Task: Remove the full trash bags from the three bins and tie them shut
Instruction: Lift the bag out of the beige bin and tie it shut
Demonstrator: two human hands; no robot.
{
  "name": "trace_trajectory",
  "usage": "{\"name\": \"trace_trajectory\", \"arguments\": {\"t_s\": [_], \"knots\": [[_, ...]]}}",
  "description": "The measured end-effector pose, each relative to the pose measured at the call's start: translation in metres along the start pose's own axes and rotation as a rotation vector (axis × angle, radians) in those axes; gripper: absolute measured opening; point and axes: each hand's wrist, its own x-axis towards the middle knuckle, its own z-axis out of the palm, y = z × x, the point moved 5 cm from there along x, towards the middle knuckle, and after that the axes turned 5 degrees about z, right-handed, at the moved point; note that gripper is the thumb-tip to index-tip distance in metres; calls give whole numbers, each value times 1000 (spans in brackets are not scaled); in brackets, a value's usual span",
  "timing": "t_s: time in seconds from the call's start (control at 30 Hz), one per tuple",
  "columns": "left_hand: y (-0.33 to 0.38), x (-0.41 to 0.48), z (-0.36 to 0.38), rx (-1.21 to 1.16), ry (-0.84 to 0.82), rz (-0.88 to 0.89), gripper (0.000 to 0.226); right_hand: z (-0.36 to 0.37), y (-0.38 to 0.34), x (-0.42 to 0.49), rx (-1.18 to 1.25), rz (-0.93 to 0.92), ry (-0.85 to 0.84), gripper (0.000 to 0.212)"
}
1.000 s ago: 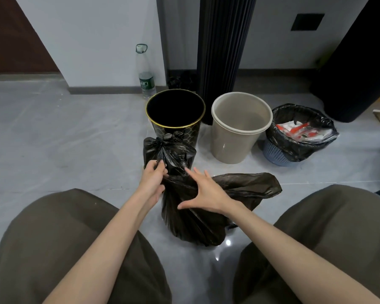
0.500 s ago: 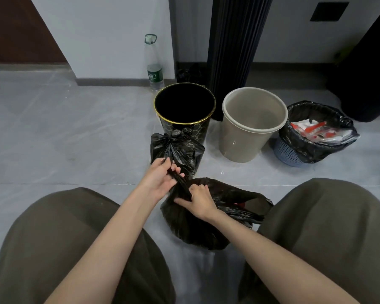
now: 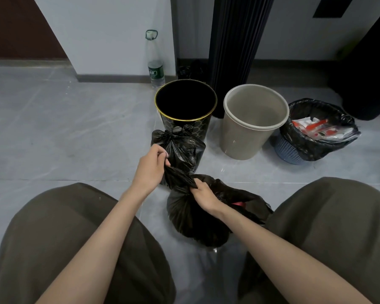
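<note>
A black trash bag [image 3: 193,220] lies on the floor between my knees, its mouth gathered into a twisted strip. My left hand [image 3: 150,170] grips the upper end of that strip. My right hand [image 3: 203,195] pinches the bag's neck just below it. A tied black bag [image 3: 180,148] stands behind them, in front of the black gold-rimmed bin [image 3: 185,126], which has no bag. The beige bin [image 3: 250,137] beside it also holds no bag. At the right, a blue basket bin [image 3: 287,151] carries a black liner [image 3: 305,143] full of wrappers.
A plastic water bottle [image 3: 155,62] stands by the wall behind the black bin. A dark ribbed column [image 3: 235,40] rises behind the bins, and a dark object [image 3: 369,73] fills the far right. My knees [image 3: 75,238] frame the grey tiled floor.
My right hand went from lying open on the bag to pinching its neck. The bag's wide mouth has been gathered into a narrow strip, pulled up and left by my left hand.
</note>
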Motion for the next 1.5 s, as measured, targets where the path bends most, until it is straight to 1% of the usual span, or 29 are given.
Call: {"name": "trace_trajectory", "arguments": {"t_s": [0.03,0.07,0.1,0.13,0.2,0.27,0.3,0.33,0.4,0.47,0.5,0.53,0.6,0.67,0.8,0.87,0.9,0.97,1.0,1.03,1.07,1.1,1.17,1.2,1.23,1.3,1.33,1.37,1.5], "knots": [[2,-1,0,97,-40,70,11,1,3,2,3,19,-1,24],[6,-3,1,192,-85,149,17,2,8,4,-3,40,-6,16],[10,-7,4,296,-147,228,32,4,15,9,1,60,-5,18],[17,-12,6,401,-203,319,50,9,29,22,2,65,-9,28],[29,-25,13,649,-265,541,83,15,41,33,-31,51,-32,36],[31,-36,24,892,-276,758,100,12,28,21,-54,26,-61,37],[26,-40,31,1017,-302,806,103,10,19,11,-67,16,-79,37],[19,-41,39,1124,-339,803,102,9,14,6,-89,5,-94,36],[7,-39,49,1232,-398,730,86,7,10,0,-134,6,-109,34],[-5,-34,50,1160,-556,511,51,1,9,-3,-186,24,-98,29],[-13,-30,50,1027,-634,376,33,-2,9,-5,-214,36,-95,26],[-17,-29,50,846,-701,240,22,-5,10,-7,-245,36,-94,23],[-20,-30,51,504,-827,24,25,-7,10,-11,-300,19,-111,17],[-13,-32,50,167,-873,-196,30,-6,9,-12,-340,-35,-129,17],[-13,-32,51,-521,-761,-618,27,-11,4,-13,-372,-125,-69,4],[-21,-33,57,-851,-657,-793,26,-15,3,-15,-392,-164,-28,13],[-22,-33,59,-974,-593,-844,26,-16,3,-17,-423,-188,-13,16],[-22,-32,63,-1113,-479,-847,29,-13,6,-20,-525,-243,0,20],[-24,-30,64,-1088,-426,-813,29,-11,9,-19,-570,-265,3,20],[-28,-28,62,-974,-379,-741,26,-9,12,-18,-594,-273,6,20],[-31,-26,58,-730,-347,-614,21,-9,14,-16,-604,-283,14,21],[-31,-25,52,-342,-352,-442,20,-9,16,-14,-608,-284,21,24],[-27,-25,48,504,-378,-65,36,-10,18,-10,-606,-285,37,27],[-23,-28,47,771,-349,63,42,-11,19,-9,-604,-286,45,27],[-18,-31,47,895,-319,143,45,-12,19,-9,-610,-287,49,27],[-17,-31,48,924,-335,194,46,-13,20,-8,-622,-282,48,26],[-18,-29,47,843,-374,160,47,-12,21,-7,-621,-278,45,26],[-19,-27,48,682,-407,106,48,-12,21,-7,-615,-276,42,25],[-12,-28,57,-212,-452,-330,45,-10,20,-7,-548,-250,20,25]]}}
